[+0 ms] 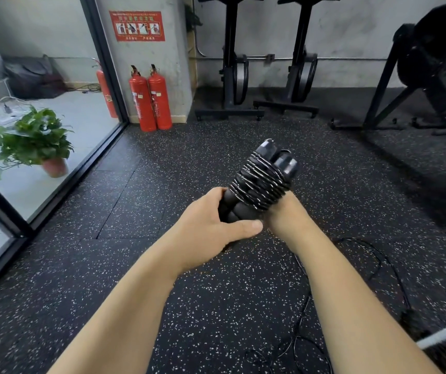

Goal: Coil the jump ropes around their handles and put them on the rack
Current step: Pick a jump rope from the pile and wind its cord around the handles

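Coiled jump rope (259, 184) being held over the speckled floor (135, 211)
Left hand (211, 228) is gripping the lower ends of the paired black handles (275, 160), fingers and thumb curling round them; the cord is sitting in tight turns above. Right hand (286, 214) is tucking behind the coil, fingers hidden, state unclear. A second rope (383, 265) is lying loose on the floor

The floor (135, 265) is black rubber tiling flecked with white, its seams showing; two red fire extinguishers (150, 101) stand upright on it, touching each other, against the far wall. Two black exercise machines (230, 113) rest on flat bases further right; a black metal frame (378, 103) stands at the right edge; a loose rope (378, 263) trails in curves across the near tiles.
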Tool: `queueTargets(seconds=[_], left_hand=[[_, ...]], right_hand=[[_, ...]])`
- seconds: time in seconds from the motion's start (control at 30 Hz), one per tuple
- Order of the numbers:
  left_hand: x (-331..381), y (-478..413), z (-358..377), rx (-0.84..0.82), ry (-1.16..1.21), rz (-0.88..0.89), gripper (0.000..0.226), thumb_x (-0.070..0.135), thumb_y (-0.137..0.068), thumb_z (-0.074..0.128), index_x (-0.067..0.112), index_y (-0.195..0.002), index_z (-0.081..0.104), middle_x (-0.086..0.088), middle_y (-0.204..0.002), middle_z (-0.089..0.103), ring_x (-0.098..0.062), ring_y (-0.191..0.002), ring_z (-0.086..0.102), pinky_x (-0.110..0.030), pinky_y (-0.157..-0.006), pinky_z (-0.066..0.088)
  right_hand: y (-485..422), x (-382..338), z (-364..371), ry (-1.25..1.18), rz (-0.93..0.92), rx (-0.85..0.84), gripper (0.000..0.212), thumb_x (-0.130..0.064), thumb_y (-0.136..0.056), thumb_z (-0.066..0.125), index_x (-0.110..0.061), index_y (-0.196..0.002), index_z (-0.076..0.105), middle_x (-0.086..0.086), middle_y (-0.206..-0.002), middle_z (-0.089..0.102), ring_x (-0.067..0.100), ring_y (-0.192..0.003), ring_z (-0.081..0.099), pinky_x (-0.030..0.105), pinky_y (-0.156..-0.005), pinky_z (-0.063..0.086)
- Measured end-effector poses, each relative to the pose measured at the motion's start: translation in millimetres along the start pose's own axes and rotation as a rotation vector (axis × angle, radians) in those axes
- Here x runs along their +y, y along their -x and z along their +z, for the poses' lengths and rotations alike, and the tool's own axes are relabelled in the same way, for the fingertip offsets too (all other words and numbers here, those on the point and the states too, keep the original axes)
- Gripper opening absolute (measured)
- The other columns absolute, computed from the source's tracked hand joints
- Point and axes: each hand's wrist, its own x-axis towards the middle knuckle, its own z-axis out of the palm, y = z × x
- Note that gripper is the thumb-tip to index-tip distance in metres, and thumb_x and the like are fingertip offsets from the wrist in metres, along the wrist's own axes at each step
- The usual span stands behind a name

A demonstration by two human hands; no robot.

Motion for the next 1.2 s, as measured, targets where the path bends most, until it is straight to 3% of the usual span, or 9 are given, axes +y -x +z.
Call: queueTargets(seconds=[0.07, 0.2, 0.3, 0.5, 0.73, 0.87, 0.93, 1.07, 1.2], left_hand=[[-0.3, -0.3, 3.3, 0.014, 0.101, -0.048, 0.029, 0.026, -0.085, 0.077, 0.015, -0.104, 0.059, 0.007, -0.075, 0.064, -0.012, -0.065, 0.057, -0.030, -0.060, 0.052], [-1.2, -2.2, 4.0, 0.091, 0.143, -0.121, 0.028, 0.036, -0.089, 0.069, 0.014, -0.104, 0.061, 0.002, -0.082, 0.063, -0.011, -0.070, 0.061, -0.024, -0.054, 0.050], [-1.6, -2.9, 1.7, 0.125, 0.181, -0.170, 0.021, 0.033, -0.093, 0.065, 0.013, -0.093, 0.060, 0.002, -0.069, 0.055, -0.010, -0.057, 0.052, -0.026, -0.048, 0.045], [-7.0, -7.4, -10.0, 0.179, 0.358, -0.287, 0.016, 0.020, -0.085, 0.073, 0.012, -0.084, 0.060, -0.003, -0.072, 0.050, -0.010, -0.054, 0.045, -0.022, -0.044, 0.038], [-22.5, -9.9, -25.4, 0.371, 0.149, -0.248, 0.018, 0.024, -0.082, 0.071, 0.012, -0.087, 0.058, -0.003, -0.065, 0.051, -0.015, -0.046, 0.038, -0.026, -0.048, 0.032], [-26.5, -8.8, -31.0, 0.438, 0.050, -0.215, 0.018, 0.021, -0.080, 0.072, 0.014, -0.082, 0.056, 0.000, -0.061, 0.049, -0.018, -0.055, 0.040, -0.032, -0.056, 0.034], [-27.9, -8.4, -31.6, 0.450, -0.001, -0.221, 0.019, 0.023, -0.079, 0.072, 0.015, -0.080, 0.054, 0.003, -0.060, 0.050, -0.018, -0.053, 0.041, -0.028, -0.053, 0.035], [-28.2, -8.3, -32.0, 0.493, -0.152, -0.228, 0.022, 0.025, -0.079, 0.070, 0.013, -0.080, 0.051, 0.005, -0.066, 0.054, -0.014, -0.054, 0.045, -0.020, -0.044, 0.034], [-27.8, -8.9, -28.1, 0.514, -0.308, -0.231, 0.026, 0.032, -0.077, 0.069, 0.015, -0.090, 0.054, 0.004, -0.079, 0.060, -0.015, -0.066, 0.055, -0.029, -0.057, 0.042]], right_hand=[[-2.9, 2.1, 2.7, 0.091, 0.011, 0.001, 0.033, -0.013, -0.099, 0.044, -0.013, -0.066, 0.045, 0.010, -0.078, 0.052, 0.021, -0.079, 0.047, 0.031, -0.070, 0.038], [1.1, -1.7, 7.2, 0.258, -0.078, 0.069, 0.043, -0.035, -0.100, 0.043, -0.013, -0.065, 0.053, 0.004, -0.064, 0.050, 0.029, -0.069, 0.050, 0.031, -0.062, 0.035], [10.0, -8.1, 9.4, 0.378, -0.128, 0.127, 0.042, -0.039, -0.100, 0.044, -0.015, -0.066, 0.051, -0.001, -0.063, 0.048, 0.029, -0.068, 0.049, 0.031, -0.060, 0.033], [16.6, -12.0, 6.0, 0.540, -0.274, 0.136, 0.026, -0.043, -0.095, 0.052, -0.021, -0.084, 0.062, -0.002, -0.069, 0.056, 0.028, -0.068, 0.053, 0.031, -0.056, 0.034], [25.1, -19.4, -0.8, 0.718, -0.314, 0.060, 0.029, -0.046, -0.098, 0.044, -0.025, -0.084, 0.058, -0.007, -0.070, 0.058, 0.018, -0.067, 0.055, 0.030, -0.054, 0.030], [28.4, -22.1, -1.7, 0.746, -0.313, 0.004, 0.034, -0.047, -0.100, 0.040, -0.023, -0.081, 0.056, -0.007, -0.069, 0.058, 0.015, -0.066, 0.055, 0.029, -0.054, 0.032], [30.6, -24.5, -2.7, 0.742, -0.305, -0.033, 0.035, -0.045, -0.100, 0.040, -0.022, -0.080, 0.055, -0.007, -0.069, 0.058, 0.016, -0.066, 0.055, 0.029, -0.055, 0.035], [37.9, -32.6, -3.7, 0.667, -0.312, -0.081, 0.037, -0.045, -0.100, 0.040, -0.021, -0.074, 0.053, -0.007, -0.063, 0.056, 0.013, -0.060, 0.051, 0.029, -0.057, 0.037], [43.4, -36.7, -4.7, 0.665, -0.316, -0.105, 0.036, -0.044, -0.099, 0.042, -0.019, -0.075, 0.053, -0.005, -0.063, 0.056, 0.014, -0.060, 0.051, 0.029, -0.055, 0.036]])
